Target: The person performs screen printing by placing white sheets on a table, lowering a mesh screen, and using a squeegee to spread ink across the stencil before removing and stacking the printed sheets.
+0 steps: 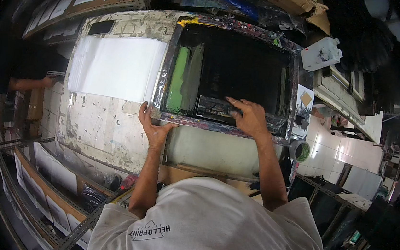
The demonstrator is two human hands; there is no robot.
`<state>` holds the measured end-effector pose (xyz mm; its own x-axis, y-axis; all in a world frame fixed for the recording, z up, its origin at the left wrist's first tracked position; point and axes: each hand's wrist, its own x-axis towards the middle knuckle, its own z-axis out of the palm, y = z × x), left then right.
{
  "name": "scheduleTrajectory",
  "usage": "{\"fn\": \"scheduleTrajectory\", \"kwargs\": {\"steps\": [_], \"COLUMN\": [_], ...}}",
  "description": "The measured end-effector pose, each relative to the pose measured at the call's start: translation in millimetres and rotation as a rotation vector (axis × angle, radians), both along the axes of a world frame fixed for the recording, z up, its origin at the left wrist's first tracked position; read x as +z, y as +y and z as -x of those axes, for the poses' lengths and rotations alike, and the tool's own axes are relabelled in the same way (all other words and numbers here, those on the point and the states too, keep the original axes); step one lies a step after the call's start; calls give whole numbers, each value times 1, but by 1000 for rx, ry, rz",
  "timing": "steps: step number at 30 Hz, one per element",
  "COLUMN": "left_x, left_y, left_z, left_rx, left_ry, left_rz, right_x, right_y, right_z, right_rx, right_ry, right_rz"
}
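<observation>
A screen printing frame (168,69) with ink-stained edges lies on the worktable. Dark ink covers most of its mesh, and a green strip (179,75) runs down its left side. Along the near inner edge rests a long dark squeegee (213,108). My right hand (251,119) grips the squeegee from above, its index finger stretched out along it. At the frame's near left corner is my left hand (153,129), fingers and thumb spread apart and touching the corner. Left of the frame lies a large white sheet (116,66).
The worktable (104,118) is pale and paint-stained. A white plastic container (321,54) stands beyond the frame's right corner, and a tape roll (299,151) sits by its near right corner. Metal racks (80,219) stand left. Another person's hand (49,81) shows at far left.
</observation>
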<state>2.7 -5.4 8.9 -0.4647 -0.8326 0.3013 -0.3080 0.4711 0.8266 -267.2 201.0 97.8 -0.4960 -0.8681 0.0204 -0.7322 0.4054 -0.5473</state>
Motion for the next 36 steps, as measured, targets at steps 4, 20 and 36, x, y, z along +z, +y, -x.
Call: {"fn": "scheduleTrajectory", "kwargs": {"steps": [4,20,36], "left_x": [-1,15,0], "left_y": [1,4,7], "left_z": [-1,-2,-6], "left_rx": [18,32,54], "left_ry": [-37,-77,152], "left_rz": [71,-50,-317], "right_x": [2,-24,-9], "right_y": [-12,-154,-101], "right_z": [-12,192,113], "right_rx": [-10,-99,-52], "right_ry": [117,430,444], "right_rz": [-132,52,114]}}
